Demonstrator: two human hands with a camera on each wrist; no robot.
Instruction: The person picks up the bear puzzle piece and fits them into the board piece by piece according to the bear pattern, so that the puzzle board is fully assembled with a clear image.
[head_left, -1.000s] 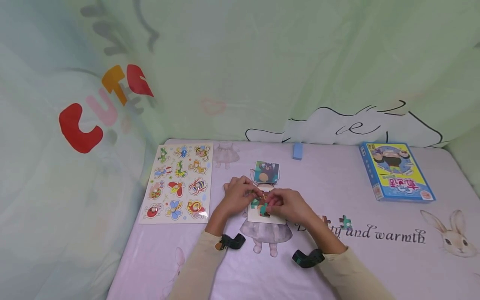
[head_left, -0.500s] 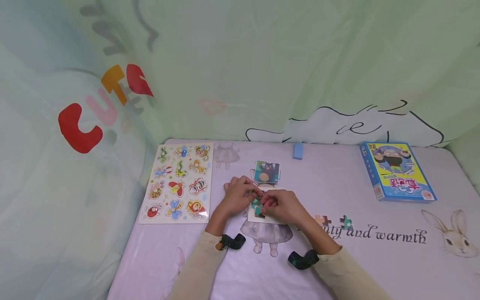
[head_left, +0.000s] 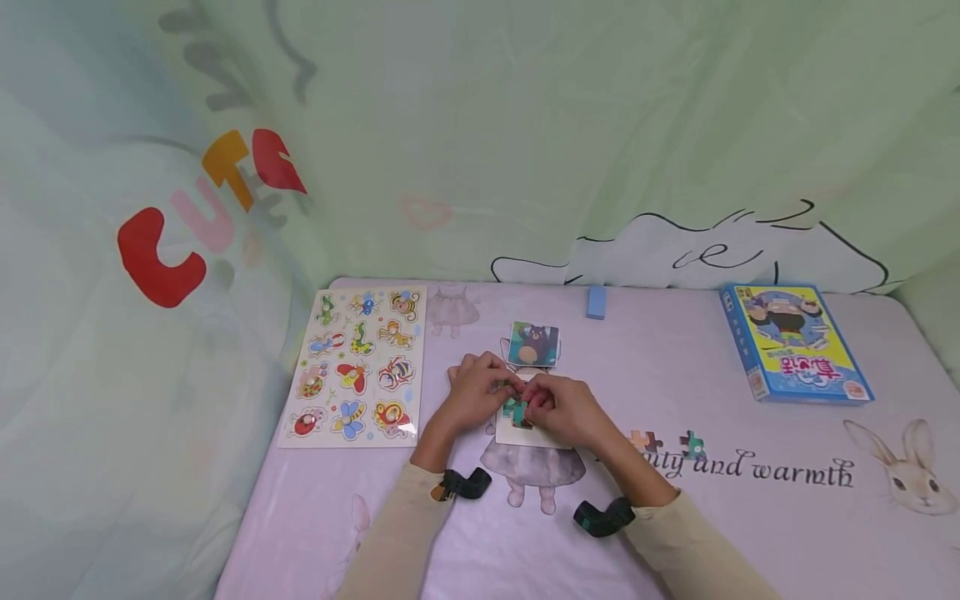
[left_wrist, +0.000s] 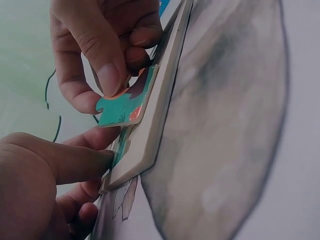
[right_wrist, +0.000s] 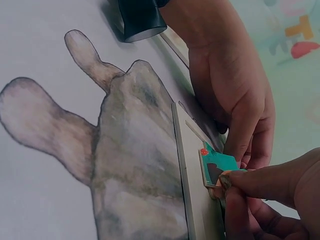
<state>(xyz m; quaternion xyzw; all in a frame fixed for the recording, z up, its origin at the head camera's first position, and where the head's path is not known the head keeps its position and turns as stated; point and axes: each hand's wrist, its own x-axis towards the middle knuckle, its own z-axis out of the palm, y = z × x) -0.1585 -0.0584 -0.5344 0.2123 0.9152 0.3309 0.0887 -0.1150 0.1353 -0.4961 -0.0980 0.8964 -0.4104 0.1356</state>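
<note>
A pale square puzzle board [head_left: 513, 437] lies in front of the person, with green and brown pieces in its recess. The left hand [head_left: 480, 393] holds the board's left side, its thumb [left_wrist: 102, 159] over a green piece in the recess. Between right thumb and fingers, the right hand [head_left: 564, 408] pinches a green puzzle piece [left_wrist: 120, 111] with dark and orange patches. This piece [right_wrist: 217, 167] is tilted above the board, its lower edge close to it; contact is hard to tell. Some pieces are hidden behind the fingers.
A bear picture card [head_left: 534, 344] lies just beyond the board. Loose puzzle pieces [head_left: 647, 440] rest to the right. An insect peg board [head_left: 288, 440] is at the left, a blue block [head_left: 596, 302] at the back, and a blue-yellow box [head_left: 798, 342] at the right.
The right hand has moved left over the board, carrying the green piece left and then slightly up toward the other pieces. The left hand has stayed in place.
</note>
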